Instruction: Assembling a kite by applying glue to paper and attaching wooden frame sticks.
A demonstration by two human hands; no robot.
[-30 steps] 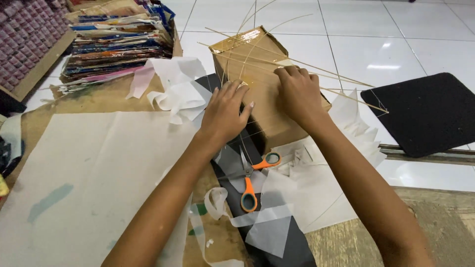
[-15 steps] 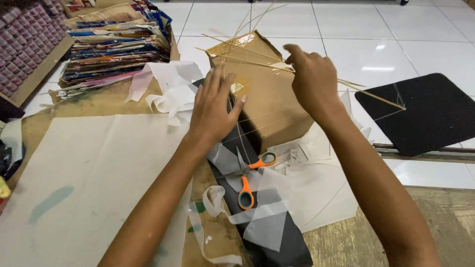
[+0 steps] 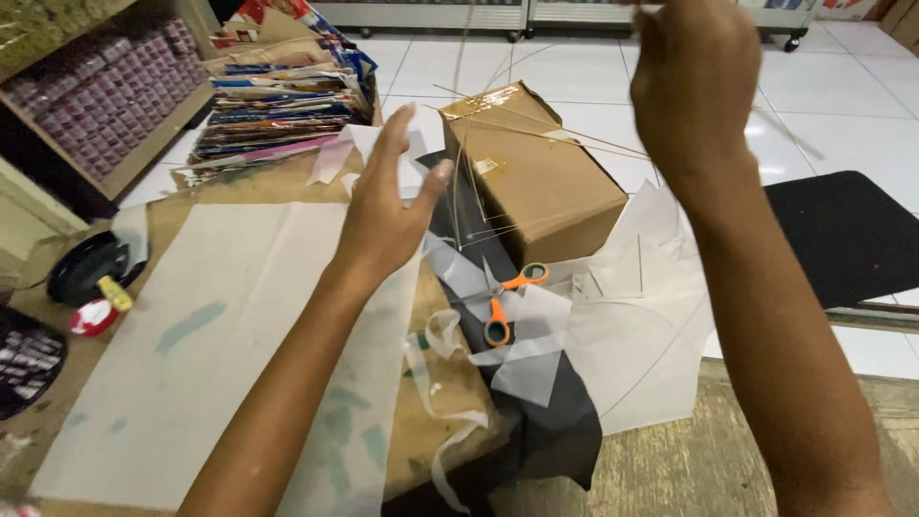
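Bamboo sticks [image 3: 536,129], thin and pale, several in number: they lie fanned across the top of the cardboard box [image 3: 546,182], and one or two rise steeply toward your right hand [image 3: 694,81]; your right hand is raised high near the top edge of the view, fingers curled together, back of the hand toward the camera; whether it pinches a stick you cannot tell, since the fingertips are hidden. Your left hand [image 3: 388,215] hovers above the table, fingers spread apart and holding nothing, just left of the box and of the upright sticks.

Below the left hand: black sheet [image 3: 565,421] running down the table's near edge, with translucent white paper pieces [image 3: 632,325] overlapping it; orange-handled scissors [image 3: 503,306] lying on these, blades closed, just in front of the box.

Further left: large pale paper sheet [image 3: 191,364] with faint green smears, covering much of the brown worktop [image 3: 258,187]; curled white paper strips [image 3: 450,383] at its right margin.

Far left edge: dark round dish [image 3: 81,268]; small yellow and red objects [image 3: 100,306] beside it.

Behind: stack of coloured printed papers [image 3: 278,105]; shelf of small purple packets [image 3: 105,105]; white tiled floor [image 3: 842,124]; black mat [image 3: 842,239] on the floor to the right.
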